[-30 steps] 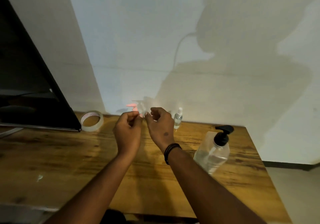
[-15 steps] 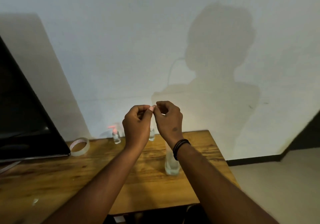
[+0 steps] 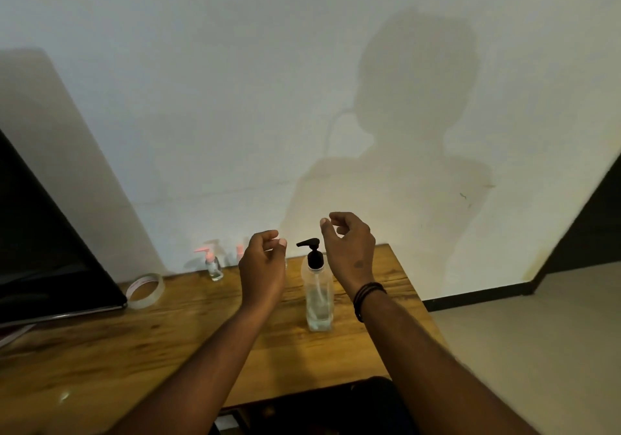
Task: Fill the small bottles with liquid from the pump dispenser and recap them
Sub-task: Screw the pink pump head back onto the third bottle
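A tall clear pump dispenser (image 3: 317, 292) with a black pump head stands on the wooden table (image 3: 100, 350), between my two raised hands. My left hand (image 3: 263, 263) hovers just left of it, fingers loosely curled, nothing visible in it. My right hand (image 3: 349, 246) hovers just right of the pump head, also loosely curled with nothing in it. A small clear bottle with a pink pump cap (image 3: 213, 265) stands by the wall. A second pink-capped small bottle (image 3: 239, 252) is partly hidden behind my left hand.
A roll of clear tape (image 3: 147, 291) lies at the back left of the table. A dark monitor (image 3: 43, 253) leans along the left side. The table's right edge drops to a pale floor (image 3: 521, 350).
My hands, pressed together at the fingertips half a second ago, have parted and lowered. The pump dispenser now shows between them.
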Motion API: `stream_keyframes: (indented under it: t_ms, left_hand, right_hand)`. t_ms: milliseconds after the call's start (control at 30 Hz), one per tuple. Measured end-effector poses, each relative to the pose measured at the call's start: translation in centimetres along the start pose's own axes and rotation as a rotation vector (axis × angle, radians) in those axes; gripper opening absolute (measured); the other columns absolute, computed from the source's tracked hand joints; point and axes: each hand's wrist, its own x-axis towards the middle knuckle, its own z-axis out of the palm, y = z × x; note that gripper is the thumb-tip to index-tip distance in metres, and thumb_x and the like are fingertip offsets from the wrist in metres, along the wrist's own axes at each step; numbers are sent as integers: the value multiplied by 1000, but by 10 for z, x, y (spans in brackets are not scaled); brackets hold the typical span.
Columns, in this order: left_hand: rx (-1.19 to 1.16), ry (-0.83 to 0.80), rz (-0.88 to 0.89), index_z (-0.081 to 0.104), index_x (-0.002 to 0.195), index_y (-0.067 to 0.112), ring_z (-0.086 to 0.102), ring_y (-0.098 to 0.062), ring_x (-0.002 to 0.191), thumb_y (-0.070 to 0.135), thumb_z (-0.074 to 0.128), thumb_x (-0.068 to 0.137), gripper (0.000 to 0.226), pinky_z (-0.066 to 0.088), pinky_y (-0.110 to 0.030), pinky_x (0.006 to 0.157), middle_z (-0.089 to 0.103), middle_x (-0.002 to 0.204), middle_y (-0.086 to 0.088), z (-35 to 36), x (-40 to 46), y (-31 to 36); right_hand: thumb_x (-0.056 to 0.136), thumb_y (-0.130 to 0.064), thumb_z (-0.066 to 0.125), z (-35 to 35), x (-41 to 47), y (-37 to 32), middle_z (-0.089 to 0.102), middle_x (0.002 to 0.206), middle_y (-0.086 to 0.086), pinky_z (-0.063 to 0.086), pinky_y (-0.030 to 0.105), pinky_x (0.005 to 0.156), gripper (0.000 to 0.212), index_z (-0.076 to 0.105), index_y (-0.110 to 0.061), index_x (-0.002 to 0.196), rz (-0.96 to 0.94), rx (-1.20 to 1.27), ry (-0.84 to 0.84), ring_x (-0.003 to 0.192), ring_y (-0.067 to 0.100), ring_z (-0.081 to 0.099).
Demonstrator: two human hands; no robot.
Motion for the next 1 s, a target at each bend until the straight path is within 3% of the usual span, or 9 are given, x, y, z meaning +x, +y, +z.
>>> stream_keyframes:
  t_ms: [100, 233, 300, 400, 500, 600, 700, 833, 1000]
  left_hand:
    - [12, -38, -84, 62, 130, 15, 61, -9, 89, 17, 58, 105, 25, 44, -16, 69, 68, 113, -3, 2, -3, -22]
    - [9, -150, -203, 58, 137, 18, 63, -13, 96, -1, 55, 101, 41, 52, -27, 70, 67, 128, -6, 5, -6, -56]
    - [16, -249, -228, 54, 142, 20, 64, -14, 105, -9, 55, 96, 55, 52, -25, 73, 63, 134, -6, 6, -9, -68]
    - [1, -396, -262, 45, 152, 24, 63, -21, 116, -4, 72, 90, 73, 54, -23, 79, 56, 136, -2, 11, -15, -84]
    - [-20, -466, -303, 45, 154, 24, 64, -20, 117, 9, 88, 80, 87, 60, -38, 93, 57, 136, 0, 20, -21, -99]
    - [-37, -469, -289, 52, 149, 24, 67, -20, 116, 15, 90, 78, 81, 60, -49, 97, 66, 130, 4, 29, -28, -110]
    - [-37, -449, -223, 62, 138, 21, 70, -12, 108, 15, 89, 80, 65, 61, -40, 93, 73, 117, 9, 37, -34, -115]
    - [-31, -361, -122, 69, 129, 21, 69, 3, 97, 10, 87, 80, 53, 56, -15, 81, 73, 106, 17, 45, -41, -119]
    - [9, -324, -47, 67, 136, 17, 66, -3, 105, 13, 85, 82, 57, 52, -10, 82, 67, 111, 17, 49, -43, -124]
  right_hand:
    - [100, -32, 67, 1, -3, 20, 69, 126, 3, 54, 34, 97, 32, 68, -13, 125, 45, 0, 7, 114, 16, 62]
    - [102, -32, 64, 3, -10, 47, 69, 125, 4, 48, 25, 87, 33, 68, -10, 126, 88, -11, -9, 113, 16, 63]
    - [102, -32, 64, 5, -16, 62, 68, 124, 4, 47, 21, 84, 33, 67, -11, 127, 112, 0, -13, 114, 16, 63]
    - [100, -40, 66, 11, -26, 82, 67, 120, -3, 49, 21, 84, 38, 65, -16, 128, 156, 36, -47, 115, 16, 62]
    - [96, -51, 65, 15, -35, 97, 66, 116, -10, 55, 33, 95, 46, 65, -20, 129, 190, 70, -99, 115, 13, 62]
    - [95, -49, 69, 19, -41, 106, 70, 122, -8, 58, 28, 92, 47, 64, -22, 133, 185, 80, -152, 117, 10, 64]
    - [96, -41, 71, 22, -42, 111, 72, 118, -9, 59, 20, 84, 42, 65, -24, 133, 145, 91, -156, 112, 7, 67]
    - [98, -35, 69, 24, -43, 114, 74, 117, -9, 59, 21, 86, 37, 66, -24, 134, 106, 133, -159, 110, 5, 68]
    - [99, -36, 65, 27, -40, 118, 73, 123, -6, 56, 15, 86, 43, 63, -22, 139, 79, 160, -154, 115, 4, 67]
